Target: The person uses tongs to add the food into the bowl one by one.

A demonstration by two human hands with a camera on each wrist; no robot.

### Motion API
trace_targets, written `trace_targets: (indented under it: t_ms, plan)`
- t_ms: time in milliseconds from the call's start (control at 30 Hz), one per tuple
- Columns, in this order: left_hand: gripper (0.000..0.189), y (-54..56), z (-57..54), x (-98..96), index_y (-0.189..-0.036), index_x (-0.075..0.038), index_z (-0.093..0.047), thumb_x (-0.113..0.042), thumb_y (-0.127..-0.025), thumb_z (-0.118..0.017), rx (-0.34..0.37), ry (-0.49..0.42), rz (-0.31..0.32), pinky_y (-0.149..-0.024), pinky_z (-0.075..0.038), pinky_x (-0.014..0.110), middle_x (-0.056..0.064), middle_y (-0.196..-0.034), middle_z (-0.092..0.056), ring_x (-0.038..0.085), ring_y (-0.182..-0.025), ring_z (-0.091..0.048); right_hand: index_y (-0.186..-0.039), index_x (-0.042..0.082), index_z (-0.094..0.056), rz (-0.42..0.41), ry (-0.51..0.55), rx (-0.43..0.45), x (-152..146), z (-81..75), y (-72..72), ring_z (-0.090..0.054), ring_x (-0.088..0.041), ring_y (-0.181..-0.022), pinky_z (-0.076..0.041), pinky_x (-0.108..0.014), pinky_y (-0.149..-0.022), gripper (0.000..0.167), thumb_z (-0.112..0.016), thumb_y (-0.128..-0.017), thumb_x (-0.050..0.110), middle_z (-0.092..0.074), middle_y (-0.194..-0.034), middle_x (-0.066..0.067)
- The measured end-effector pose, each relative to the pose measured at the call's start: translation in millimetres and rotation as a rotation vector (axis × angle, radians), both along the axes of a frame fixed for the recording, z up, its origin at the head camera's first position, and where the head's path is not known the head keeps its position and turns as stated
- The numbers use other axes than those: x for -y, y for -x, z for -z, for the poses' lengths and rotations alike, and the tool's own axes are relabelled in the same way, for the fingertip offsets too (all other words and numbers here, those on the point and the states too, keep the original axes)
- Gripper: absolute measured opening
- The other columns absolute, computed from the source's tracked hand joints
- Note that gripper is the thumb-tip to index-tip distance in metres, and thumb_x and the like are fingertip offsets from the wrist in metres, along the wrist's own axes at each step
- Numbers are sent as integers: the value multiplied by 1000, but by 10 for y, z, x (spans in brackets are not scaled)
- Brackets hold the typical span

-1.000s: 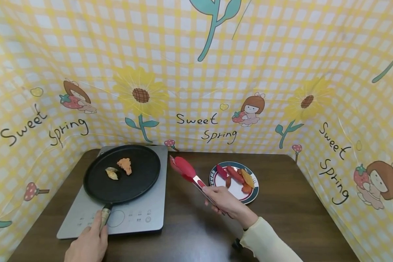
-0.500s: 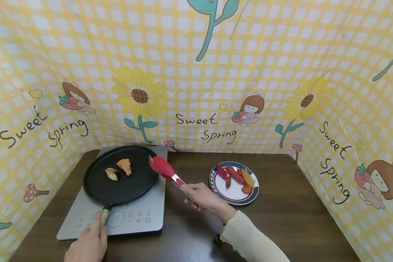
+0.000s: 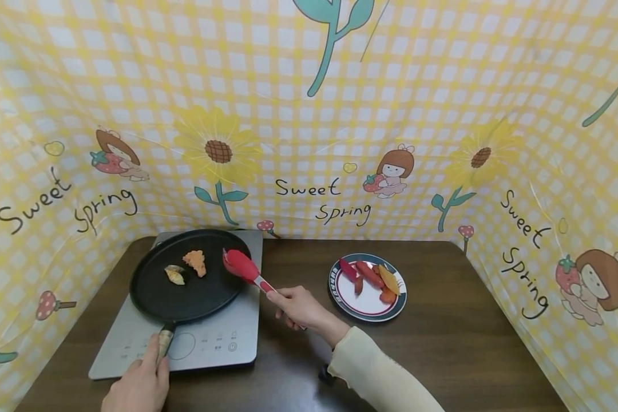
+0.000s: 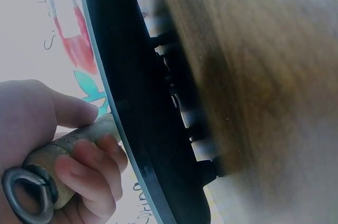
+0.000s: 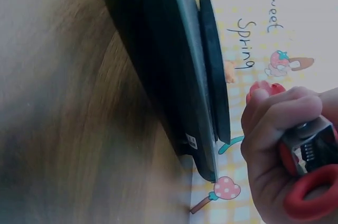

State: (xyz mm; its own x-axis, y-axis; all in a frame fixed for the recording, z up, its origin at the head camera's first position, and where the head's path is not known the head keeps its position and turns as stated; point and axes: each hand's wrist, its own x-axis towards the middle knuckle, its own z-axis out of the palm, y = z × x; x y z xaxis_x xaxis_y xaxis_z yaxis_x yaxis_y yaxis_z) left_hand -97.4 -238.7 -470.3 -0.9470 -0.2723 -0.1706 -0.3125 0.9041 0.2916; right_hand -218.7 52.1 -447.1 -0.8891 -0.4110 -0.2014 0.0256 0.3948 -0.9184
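My left hand (image 3: 139,383) grips the handle (image 4: 68,152) of a round black frying pan (image 3: 185,306), its fingers curled round it in the left wrist view. Two food pieces lie in the pan: an orange-brown crumbly one (image 3: 195,263) and a small yellowish folded one (image 3: 175,273). My right hand (image 3: 301,309) holds red-tipped tongs (image 3: 242,265) by their metal arms. Their heads hover over the pan's right side, apart from the food, with nothing visible between them. The tongs' red ring (image 5: 312,192) shows at the near end in the right wrist view.
Under the pan sits a silver induction cooktop (image 3: 216,349). To the right, a plate (image 3: 363,312) with a dark rim bears several food pieces, among them a red sausage (image 3: 369,274) and a yellow piece (image 3: 389,280). A checkered cloth (image 3: 309,126) surrounds the wooden table (image 3: 443,320) behind and at both sides.
My right hand has carried the tongs left, from beside the plate to above the pan's right side. The left hand, the pan and the food pieces have stayed in place.
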Motion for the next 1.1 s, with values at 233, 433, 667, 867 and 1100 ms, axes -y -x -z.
trace_targets:
  t_ms: [233, 433, 667, 867, 1100]
  plan:
    - [53, -5, 1, -7, -139, -3, -28, -30, -97, -46, -29, 0, -1, -53, -43, 54, 18, -82, -58, 41, -62, -57, -104, 17, -66, -11, -116, -114, 108, 48, 23, -43, -15, -39, -33, -25, -37, 34, -57, -92, 46, -59, -67, -11]
    - [53, -3, 12, -22, -139, -3, -29, -29, -97, -47, -43, 23, -16, -54, -43, 54, 19, -81, -57, 41, -62, -57, -93, 16, -64, -32, -226, -303, 168, 74, 57, -41, -11, -41, -29, -23, -38, 31, -55, -94, 45, -49, -56, 3]
    - [54, -3, 6, -16, -140, -2, -28, -29, -97, -47, -31, 14, -13, -55, -43, 54, 18, -81, -57, 41, -62, -57, -94, 13, -59, -31, -438, -564, 224, 63, 98, -43, -11, -44, -34, -23, -39, 30, -56, -94, 43, -46, -58, 1]
    - [55, -3, 0, -16, -140, -2, -28, -31, -97, -46, -21, 15, -16, -55, -43, 54, 18, -81, -57, 41, -63, -57, -100, 12, -60, -21, -612, -683, 301, 36, 113, -45, -12, -46, -35, -23, -40, 35, -56, -93, 46, -48, -64, -1]
    - [54, -8, -13, -19, -140, -2, -28, -31, -97, -46, -22, 14, -9, -55, -43, 54, 18, -81, -57, 40, -62, -57, -105, 11, -61, -17, -682, -733, 373, 28, 152, -45, -13, -46, -33, -24, -39, 39, -55, -93, 47, -48, -64, -1]
